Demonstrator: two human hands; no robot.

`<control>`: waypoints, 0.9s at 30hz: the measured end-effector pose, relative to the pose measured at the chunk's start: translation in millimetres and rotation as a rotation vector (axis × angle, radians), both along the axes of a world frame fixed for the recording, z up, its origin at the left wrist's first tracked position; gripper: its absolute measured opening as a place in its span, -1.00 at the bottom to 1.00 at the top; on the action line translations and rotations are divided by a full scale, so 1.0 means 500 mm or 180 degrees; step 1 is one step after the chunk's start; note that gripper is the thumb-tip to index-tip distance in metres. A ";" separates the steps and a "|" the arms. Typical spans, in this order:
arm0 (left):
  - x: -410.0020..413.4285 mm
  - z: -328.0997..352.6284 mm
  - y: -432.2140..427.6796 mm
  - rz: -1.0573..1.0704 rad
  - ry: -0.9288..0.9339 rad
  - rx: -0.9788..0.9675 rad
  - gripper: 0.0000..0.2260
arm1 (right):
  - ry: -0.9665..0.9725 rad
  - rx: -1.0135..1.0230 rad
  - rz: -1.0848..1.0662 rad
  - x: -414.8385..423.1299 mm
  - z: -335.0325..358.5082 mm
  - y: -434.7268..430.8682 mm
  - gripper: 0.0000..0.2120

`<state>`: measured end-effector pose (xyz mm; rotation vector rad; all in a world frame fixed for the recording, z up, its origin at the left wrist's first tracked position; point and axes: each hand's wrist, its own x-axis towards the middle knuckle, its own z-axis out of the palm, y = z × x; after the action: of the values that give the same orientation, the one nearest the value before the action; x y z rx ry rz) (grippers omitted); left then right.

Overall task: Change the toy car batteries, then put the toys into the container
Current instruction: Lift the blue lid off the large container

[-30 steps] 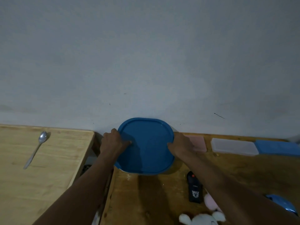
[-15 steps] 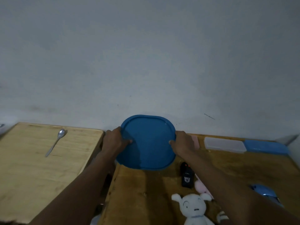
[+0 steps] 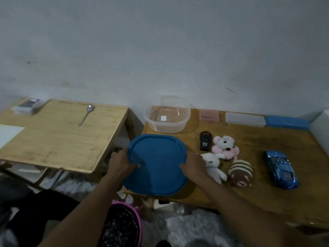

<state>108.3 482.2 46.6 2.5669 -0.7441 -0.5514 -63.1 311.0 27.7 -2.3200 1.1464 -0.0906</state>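
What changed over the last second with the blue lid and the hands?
The blue lid came off the clear container and moved toward the person. Left hand and right hand still grip its opposite edges; the spoon stays on the left table.

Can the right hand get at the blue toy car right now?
Probably not yet: the right hand grips the blue lid. Once freed, the blue toy car lies uncovered to its right, beyond the plush toys.
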 end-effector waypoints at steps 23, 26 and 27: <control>0.017 -0.135 0.008 -0.0146 0.0395 0.0157 -0.29 | 0.0728 -0.0338 -0.0208 0.019 -0.120 0.054 -0.73; 0.022 -0.137 0.007 -0.0211 0.0415 0.0178 -0.30 | 0.0757 -0.0294 -0.0199 0.018 -0.117 0.055 -0.72; 0.023 -0.137 0.007 -0.0223 0.0444 0.0182 -0.31 | 0.0775 -0.0283 -0.0188 0.017 -0.117 0.055 -0.71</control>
<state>119.7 485.8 -21.8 2.5309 -0.7823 -0.7759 -54.5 338.7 -30.5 -2.4255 1.3547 0.1252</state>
